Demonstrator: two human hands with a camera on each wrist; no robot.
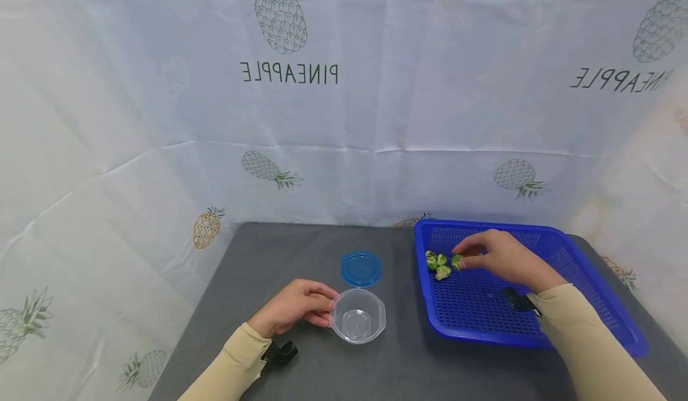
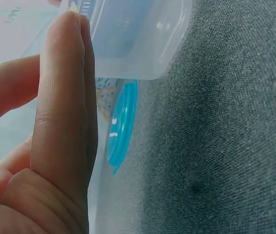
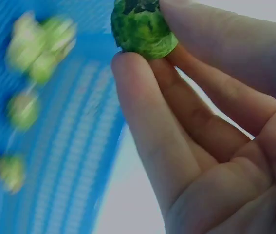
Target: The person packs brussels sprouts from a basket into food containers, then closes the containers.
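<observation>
My left hand point(image 1: 301, 304) holds the near-left rim of a clear plastic container point(image 1: 371, 324), fingers along its outer side; no food shows inside. The container point(image 2: 138, 44) rises past the fingertips in the left wrist view. My right hand point(image 1: 507, 259) pinches a green Brussels sprout point(image 3: 142, 29) between thumb and fingertips, over the blue basket point(image 1: 497, 335). More Brussels sprouts point(image 1: 442, 272) lie in the basket's left part, left of that hand. In the right wrist view, these sprouts point(image 3: 23, 109) look blurred.
A round blue lid point(image 1: 361, 268) lies on the grey tabletop point(image 1: 301, 245) just behind the container. The basket's raised rim stands to the right of both. A white curtain point(image 1: 376, 114) with pineapple prints hangs behind the table.
</observation>
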